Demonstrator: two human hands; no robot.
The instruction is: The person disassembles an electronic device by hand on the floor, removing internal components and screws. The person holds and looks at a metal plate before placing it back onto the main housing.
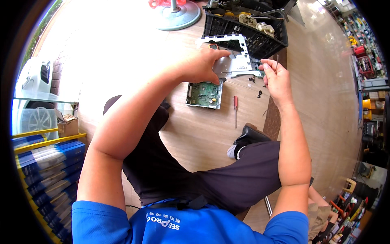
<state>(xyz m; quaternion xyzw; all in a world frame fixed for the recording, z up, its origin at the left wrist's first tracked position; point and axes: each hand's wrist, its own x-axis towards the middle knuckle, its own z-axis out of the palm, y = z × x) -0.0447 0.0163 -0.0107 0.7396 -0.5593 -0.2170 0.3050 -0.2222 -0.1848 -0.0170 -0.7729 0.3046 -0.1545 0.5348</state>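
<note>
A silvery sheet-metal chassis frame (pixel 239 63) with cut-out edges is out in front of me, above the floor. My left hand (pixel 203 65) spans its left part, thumb at the near edge and index finger stretched across it, gripping it. At its right end sits a small dark part (pixel 256 64). Close beside that part, my right hand (pixel 277 79) is pinched, with a thin dark rod (pixel 277 61) rising from the fingers; its kind is not clear. A metal tray with a green circuit board (pixel 204 94) lies just below the frame.
A red-handled screwdriver (pixel 235 103) and several small black parts (pixel 260 94) lie on the floor. Behind the frame stands a black plastic crate (pixel 245 30) of parts. A round stand base (pixel 178 16) is at far left, stacked blue boxes (pixel 53 175) at left, and another person's leg (pixel 319 215) at lower right.
</note>
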